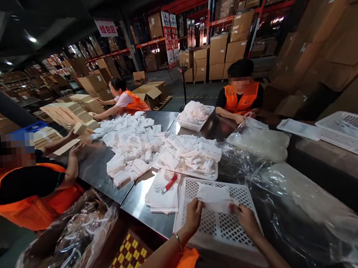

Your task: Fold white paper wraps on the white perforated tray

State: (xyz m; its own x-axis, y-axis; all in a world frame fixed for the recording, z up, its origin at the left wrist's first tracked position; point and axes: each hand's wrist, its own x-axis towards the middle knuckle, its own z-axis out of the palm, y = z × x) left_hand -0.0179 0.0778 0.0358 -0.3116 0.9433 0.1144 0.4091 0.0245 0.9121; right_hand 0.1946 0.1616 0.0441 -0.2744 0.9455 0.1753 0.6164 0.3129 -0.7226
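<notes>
Head view. Left grip (195,212) is pinched on the left end of a white packet (214,194); right grip (242,215) is closed at its right end, fingertips blurred. The packet is held flat between the two, above a white perforated basket (207,226) that lies below both grips on the metal bench (134,202). A thin bracelet (178,240) circles the wrist behind the left grip.

Just beyond the left grip, to its left: a stack of flat white bags (161,198), dark print on the top one, with a red-handled tool (170,183) lying across it. Straight ahead of the grips, a white tray (213,175) heaped with similar packets; ahead and left, a broad loose pile of packets (130,140). Farther ahead, a second loaded tray (200,126).

Right of the right grip: a long clear plastic bag (314,197) with pale contents, not identifiable. Well left of the left grip, near the bench edge, a plastic-lined carton (108,234). Beyond the grips, three co-workers in orange vests: one ahead-right (241,100), one ahead-left (133,100), one far left (25,195).
</notes>
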